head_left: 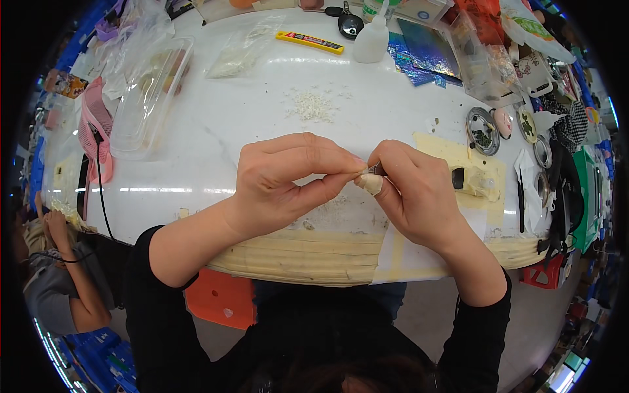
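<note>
My left hand [282,173] is closed in a pinch, thumb against forefinger, over the near middle of the white table [216,131]. Its fingertips meet those of my right hand [416,190], which is also closed, with the forefinger curled. A pale wrap [371,183] covers the right thumb's tip. Between the two pinches shows a tiny shiny piece [373,169], too small to name and partly hidden by the fingers. Beyond my hands lies a loose heap of tiny white bits [312,106]. More such bits are scattered on the table beneath my fingers.
A yellow cutter knife [309,42] and white squeeze bottle [371,43] stand out at the back. On the left is a transparent plastic box [141,124]. Round metal dishes [483,131] and black tweezers [521,203] lie right. Another person [72,281] sits at far left.
</note>
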The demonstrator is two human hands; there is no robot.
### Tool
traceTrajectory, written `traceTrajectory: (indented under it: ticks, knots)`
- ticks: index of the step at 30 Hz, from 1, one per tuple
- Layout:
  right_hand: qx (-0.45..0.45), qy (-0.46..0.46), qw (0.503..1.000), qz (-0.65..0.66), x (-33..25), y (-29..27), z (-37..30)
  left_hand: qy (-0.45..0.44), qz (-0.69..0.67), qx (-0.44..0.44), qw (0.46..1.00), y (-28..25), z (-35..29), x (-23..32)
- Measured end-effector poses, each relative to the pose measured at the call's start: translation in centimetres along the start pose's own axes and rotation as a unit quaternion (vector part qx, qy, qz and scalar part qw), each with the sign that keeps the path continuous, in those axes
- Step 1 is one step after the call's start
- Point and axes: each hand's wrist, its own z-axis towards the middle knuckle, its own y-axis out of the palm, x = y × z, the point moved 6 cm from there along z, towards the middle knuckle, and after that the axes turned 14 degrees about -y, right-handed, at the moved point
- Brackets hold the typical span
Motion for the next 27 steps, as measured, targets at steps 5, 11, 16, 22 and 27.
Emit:
traceTrajectory:
  ticks: [5,11,16,22,27]
  knots:
    - [-0.002,0.002,1.000,0.001,-0.02,0.06,0.01,0.004,0.003,0.001,1.000,-0.01,0.04,0.04]
    - [-0.005,0.002,1.000,0.003,0.01,0.09,0.03,0.009,0.004,0.003,1.000,0.02,0.04,0.05]
    - [-0.009,-0.001,1.000,0.008,-0.15,0.00,0.04,0.018,0.011,0.003,1.000,0.02,0.07,0.24]
    - [-0.011,-0.006,1.000,0.015,-0.19,-0.01,0.05,0.015,0.008,0.002,1.000,0.04,0.12,0.26]
    - [-0.006,-0.009,1.000,0.018,-0.07,-0.19,0.10,-0.021,-0.007,-0.010,1.000,-0.07,0.11,-0.13]
